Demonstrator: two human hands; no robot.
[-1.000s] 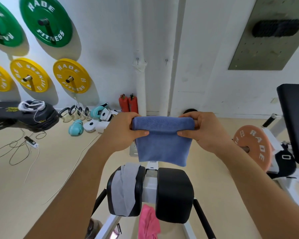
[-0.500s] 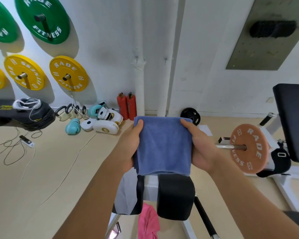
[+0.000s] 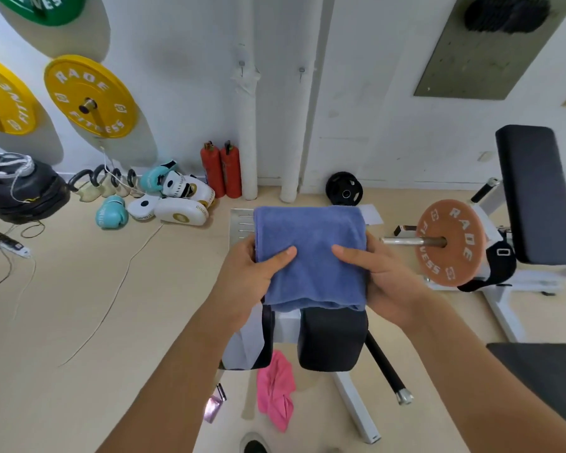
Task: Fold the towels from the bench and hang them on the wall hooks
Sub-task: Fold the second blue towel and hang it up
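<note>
Item: blue towel (image 3: 311,256), folded to a thick rectangle, held in the air over the near end of the bench (image 3: 332,341). My left hand (image 3: 252,276) and right hand (image 3: 378,276) each clamp a side, thumbs on top, fingers beneath. Step: folding, apparently finished. Next: carry it to the two wall hooks (image 3: 241,64), far centre. Pending: grey towel (image 3: 242,348) on the bench; pink towel (image 3: 275,390) on the floor
</note>
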